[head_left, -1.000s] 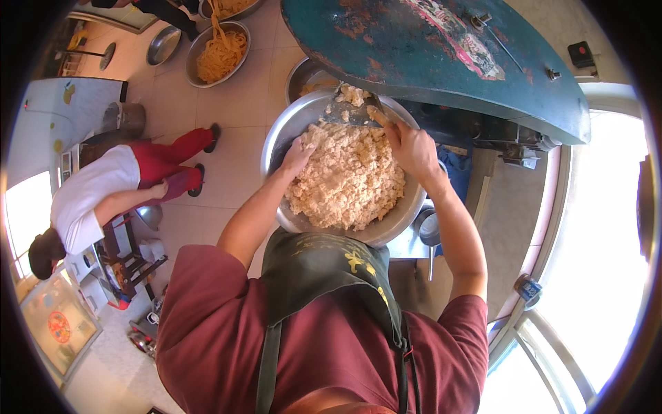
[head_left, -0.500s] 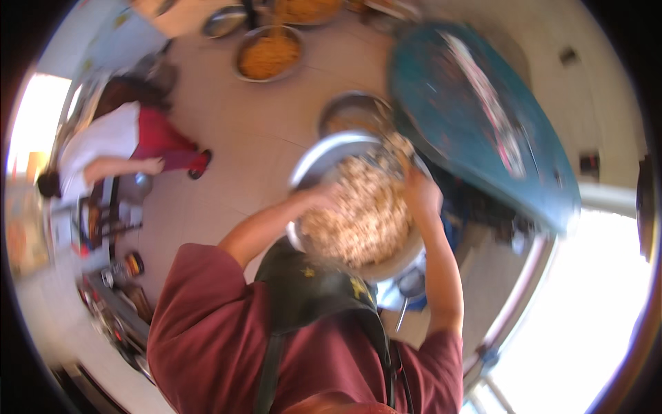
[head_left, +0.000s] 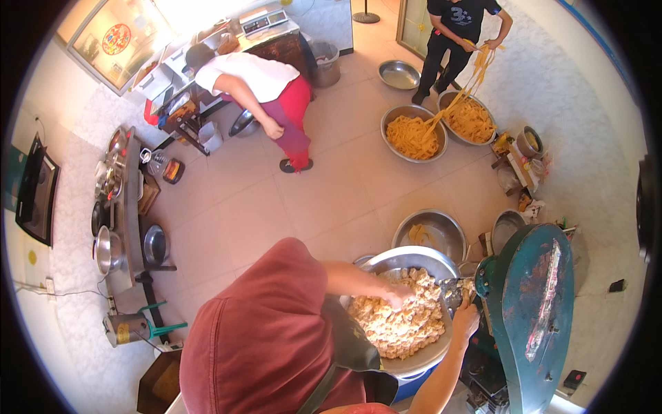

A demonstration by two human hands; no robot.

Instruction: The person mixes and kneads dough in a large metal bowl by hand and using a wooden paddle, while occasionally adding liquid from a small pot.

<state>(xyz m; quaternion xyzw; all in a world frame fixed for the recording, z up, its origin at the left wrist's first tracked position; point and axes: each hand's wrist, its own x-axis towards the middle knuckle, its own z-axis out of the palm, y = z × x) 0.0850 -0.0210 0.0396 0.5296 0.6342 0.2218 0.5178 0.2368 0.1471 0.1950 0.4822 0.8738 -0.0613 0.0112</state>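
A large metal bowl (head_left: pixel 376 259) of lumpy pale dough (head_left: pixel 396 334) is at my front, lower right of the view. My left hand (head_left: pixel 396 295) reaches into the dough, its fingertips hidden among the lumps. My right hand (head_left: pixel 465 319) grips a metal scraper (head_left: pixel 451 295) at the bowl's right side, with dough lumps on the blade. Right beside it stands a rusty green machine (head_left: pixel 524 293) with a curved housing.
Behind the bowl sits a metal basin (head_left: pixel 445 234). Farther back, a person in black (head_left: pixel 458 31) lifts noodle strands from two bowls (head_left: pixel 434 152). A person in a white top (head_left: pixel 255 79) bends by a cluttered table (head_left: pixel 269 31). A pot-laden bench (head_left: pixel 127 207) lines the left wall.
The camera has swung up toward the room, so the bowl and machine appear lower and farther right. My left hand sits deeper among the lumps. The white-topped person's arm has shifted.
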